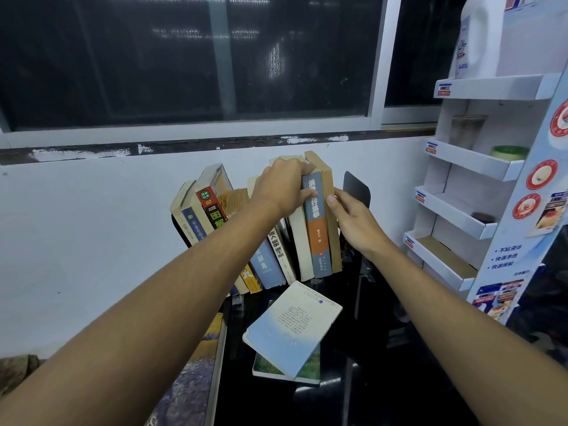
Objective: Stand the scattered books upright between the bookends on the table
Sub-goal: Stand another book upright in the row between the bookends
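Observation:
Several books stand in a row on the black table (353,379); those on the left lean left. My left hand (281,186) grips the tops of the upright books around a blue-and-orange spined book (318,229). My right hand (353,216) presses fingers against the tan book (330,192) at the row's right end. A black bookend (356,187) stands just behind my right hand. The left bookend (179,230) is mostly hidden behind the leaning books. Two books lie flat in front: a pale blue one (292,327) on top of a green-covered one (309,368).
A white cardboard display rack (470,161) with tiered shelves stands at the right. A large book with a painted cover (190,373) lies at the table's left edge. White wall and a dark window (184,56) are behind the books.

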The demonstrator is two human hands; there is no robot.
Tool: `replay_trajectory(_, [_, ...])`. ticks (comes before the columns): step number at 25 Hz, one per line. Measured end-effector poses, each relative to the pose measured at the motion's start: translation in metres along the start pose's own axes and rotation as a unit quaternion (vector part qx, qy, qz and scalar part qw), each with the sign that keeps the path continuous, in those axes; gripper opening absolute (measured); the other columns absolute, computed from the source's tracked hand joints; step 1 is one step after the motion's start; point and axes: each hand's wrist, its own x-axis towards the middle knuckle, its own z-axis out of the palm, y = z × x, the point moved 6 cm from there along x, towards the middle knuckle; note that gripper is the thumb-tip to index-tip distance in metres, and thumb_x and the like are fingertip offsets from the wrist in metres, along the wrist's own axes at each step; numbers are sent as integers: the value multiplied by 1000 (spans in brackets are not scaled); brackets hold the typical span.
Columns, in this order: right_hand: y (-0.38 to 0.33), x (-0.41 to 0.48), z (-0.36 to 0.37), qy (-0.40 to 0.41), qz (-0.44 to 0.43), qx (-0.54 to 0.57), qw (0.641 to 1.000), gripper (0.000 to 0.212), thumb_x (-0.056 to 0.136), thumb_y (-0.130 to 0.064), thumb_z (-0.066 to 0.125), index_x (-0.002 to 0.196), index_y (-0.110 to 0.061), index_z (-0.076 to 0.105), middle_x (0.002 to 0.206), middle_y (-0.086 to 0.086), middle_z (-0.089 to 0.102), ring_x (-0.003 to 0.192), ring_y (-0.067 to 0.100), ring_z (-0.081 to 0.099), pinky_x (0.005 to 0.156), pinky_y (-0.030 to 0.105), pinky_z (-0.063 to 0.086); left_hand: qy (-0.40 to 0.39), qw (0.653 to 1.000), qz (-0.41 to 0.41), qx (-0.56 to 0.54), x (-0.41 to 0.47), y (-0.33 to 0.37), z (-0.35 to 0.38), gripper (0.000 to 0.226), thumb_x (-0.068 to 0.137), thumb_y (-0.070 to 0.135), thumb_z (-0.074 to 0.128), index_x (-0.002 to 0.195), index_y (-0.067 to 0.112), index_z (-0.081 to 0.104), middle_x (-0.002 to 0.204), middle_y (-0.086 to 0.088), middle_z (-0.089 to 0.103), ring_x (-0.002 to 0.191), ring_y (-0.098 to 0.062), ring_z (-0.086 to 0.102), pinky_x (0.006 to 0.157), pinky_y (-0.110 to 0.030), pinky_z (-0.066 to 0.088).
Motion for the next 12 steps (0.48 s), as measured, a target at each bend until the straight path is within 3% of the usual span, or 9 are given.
replay_trajectory(8, [8, -1, 5, -1, -8, 4, 1000, 37, 105, -50, 42, 138, -36, 52, 125, -9, 68, 115, 8, 65, 95, 41, 58, -3, 1000, -1, -1, 0, -1, 2, 46, 93, 35, 70, 134, 17, 61, 129, -8, 67, 120, -28, 60, 97, -45, 53])
replay_trajectory(12, [7, -3, 5, -1, -6, -2, 1000, 38, 105, -47, 41, 140, -35, 50, 128, -8, 66, 118, 10, 64, 95, 38, 58, -5, 1000, -5, -4, 0, 0, 3, 46, 93, 35, 70, 134, 17, 61, 129, -9, 67, 120, -28, 60, 97, -46, 53])
